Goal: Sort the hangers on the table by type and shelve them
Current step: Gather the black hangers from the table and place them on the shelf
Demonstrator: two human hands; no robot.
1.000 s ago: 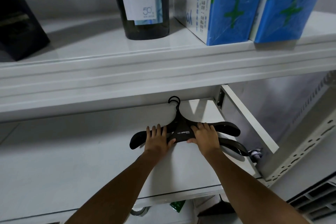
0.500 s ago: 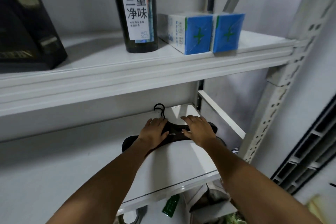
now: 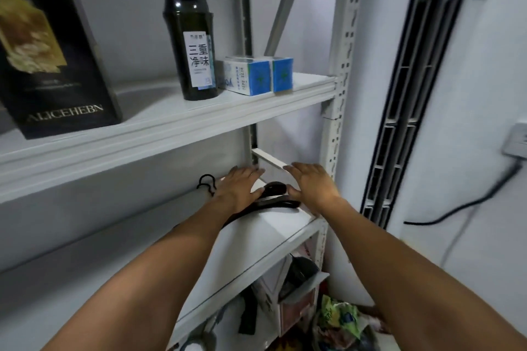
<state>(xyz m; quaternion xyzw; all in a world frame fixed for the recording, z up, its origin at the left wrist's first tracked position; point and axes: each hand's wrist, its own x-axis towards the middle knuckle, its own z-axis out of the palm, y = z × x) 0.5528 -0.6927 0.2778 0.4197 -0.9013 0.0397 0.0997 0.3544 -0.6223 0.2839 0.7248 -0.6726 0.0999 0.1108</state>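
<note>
Black plastic hangers [image 3: 275, 188] lie stacked on the white middle shelf [image 3: 265, 234] at its right end, their hooks [image 3: 206, 183] pointing toward the back wall. My left hand [image 3: 241, 184] rests flat over the middle of the stack with straight fingers. My right hand [image 3: 312, 182] hovers with fingers spread just right of the hangers' end, and its thumb is beside the stack. My left forearm hides the hangers' left half.
The upper shelf [image 3: 171, 128] carries a dark green bottle [image 3: 194, 45], two blue and white boxes [image 3: 258, 74] and a black box [image 3: 48, 45]. The perforated rack post [image 3: 339, 100] stands just right of my right hand. Clutter sits on the lower shelf [image 3: 299, 288].
The camera has pulled back and turned right. Both hands have opened and shifted toward the hangers' right end; the right hand has lifted off the stack.
</note>
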